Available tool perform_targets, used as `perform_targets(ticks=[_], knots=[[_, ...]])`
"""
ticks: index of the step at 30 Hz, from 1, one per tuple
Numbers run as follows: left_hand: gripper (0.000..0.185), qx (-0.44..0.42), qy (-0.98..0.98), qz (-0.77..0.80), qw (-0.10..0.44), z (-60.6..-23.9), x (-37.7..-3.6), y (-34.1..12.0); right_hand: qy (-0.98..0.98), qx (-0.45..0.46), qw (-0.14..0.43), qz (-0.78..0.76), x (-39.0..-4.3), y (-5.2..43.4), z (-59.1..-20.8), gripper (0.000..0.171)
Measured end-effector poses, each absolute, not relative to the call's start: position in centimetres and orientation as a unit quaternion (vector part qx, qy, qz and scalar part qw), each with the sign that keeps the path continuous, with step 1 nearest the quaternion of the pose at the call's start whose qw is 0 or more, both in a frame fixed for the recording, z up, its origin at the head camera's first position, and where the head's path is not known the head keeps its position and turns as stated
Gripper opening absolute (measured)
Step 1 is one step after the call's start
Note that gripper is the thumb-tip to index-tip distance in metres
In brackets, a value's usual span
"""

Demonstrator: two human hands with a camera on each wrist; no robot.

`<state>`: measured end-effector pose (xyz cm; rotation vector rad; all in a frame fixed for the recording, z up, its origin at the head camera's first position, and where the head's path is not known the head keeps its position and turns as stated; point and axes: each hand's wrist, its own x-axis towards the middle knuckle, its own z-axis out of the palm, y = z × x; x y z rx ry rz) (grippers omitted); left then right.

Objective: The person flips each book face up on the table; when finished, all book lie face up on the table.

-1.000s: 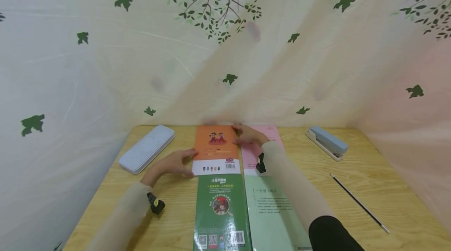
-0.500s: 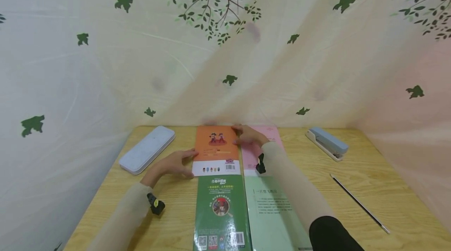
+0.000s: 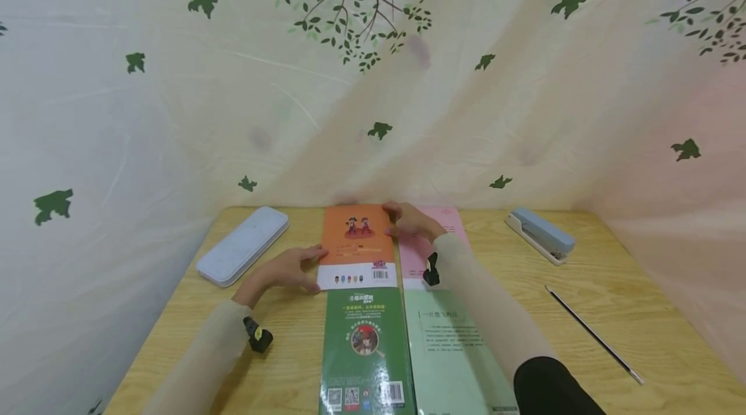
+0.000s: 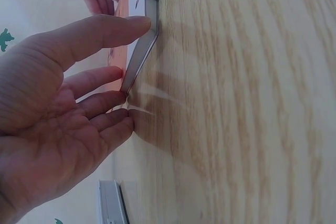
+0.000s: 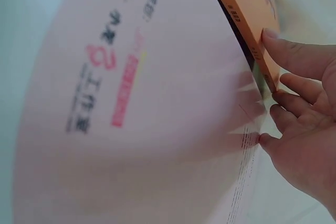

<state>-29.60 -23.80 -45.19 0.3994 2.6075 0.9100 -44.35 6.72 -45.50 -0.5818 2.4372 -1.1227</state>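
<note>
The person is sitting at a wooden table point(image 3: 583, 285) and is working with both hands on an orange book point(image 3: 358, 246). This book is lying flat at the far middle of the table, and its long axis is running away from the person, toward the printed curtain point(image 3: 373, 78). Its near end is touching, or maybe a little overlapping, a green book point(image 3: 366, 350); I cannot tell which.

The left hand point(image 3: 283, 270) is resting at the near left corner of the orange book. Its fingers are almost straight, and in the left wrist view the fingertips point(image 4: 123, 95) are pressing against the thin left edge while the thumb is lying over the corner. So this hand is not closing around anything; it is only touching the edge from the left side.

The right hand point(image 3: 411, 223) is at the opposite side, at the far right edge. In the right wrist view its fingers point(image 5: 286, 56) are bent and are pressing on the orange spine, just above a pink book point(image 5: 131, 103) that is lying directly beside it on the right.

So the book is sitting between the two hands, and both hands are equally near.

A pale pencil case point(image 3: 243, 245) is lying to the left, a blue stapler point(image 3: 541, 235) and a thin pen point(image 3: 594, 335) to the right.
</note>
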Motion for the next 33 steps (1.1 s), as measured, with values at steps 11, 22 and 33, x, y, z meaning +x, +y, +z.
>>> perform_targets(ticks=[11, 22, 33], knots=[[0.087, 0.134, 0.924, 0.311, 0.177, -44.9, -29.6, -23.7, 0.849, -0.203, 0.180, -0.454, -44.2, 7.0, -45.2, 0.077], [0.088, 0.144, 0.924, 0.310, 0.175, -45.2, -29.7, -23.8, 0.820, -0.173, 0.193, -0.510, -43.9, 7.1, -44.6, 0.079], [0.091, 0.144, 0.920, 0.321, 0.173, -45.2, -29.7, -23.8, 0.802, -0.207, 0.177, -0.531, -43.2, 7.2, -44.8, 0.083]])
